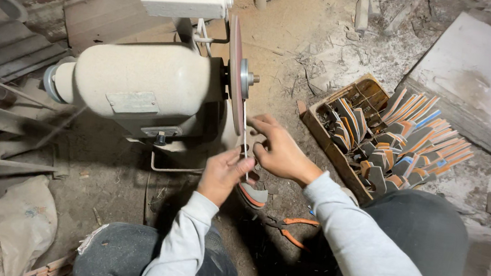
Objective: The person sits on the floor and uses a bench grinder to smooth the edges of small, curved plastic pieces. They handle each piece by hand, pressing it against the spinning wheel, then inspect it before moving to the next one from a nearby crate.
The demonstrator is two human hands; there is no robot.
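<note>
My left hand [223, 171] and my right hand [277, 149] together hold a thin flat metal blade [245, 133] upright, its upper part against the reddish grinding disc [236, 72] of a dusty cream bench grinder [140, 84]. The blade's grey and orange handle [252, 193] sticks out below my left hand. Both hands sit just right of the grinder, below the disc.
A cardboard box [323, 139] at the right holds several similar grey and orange handled tools [402, 140]. Orange-handled pliers [289, 227] lie on the dusty floor between my knees. A pale board [479, 75] lies at the upper right, and a sack [10, 224] at the lower left.
</note>
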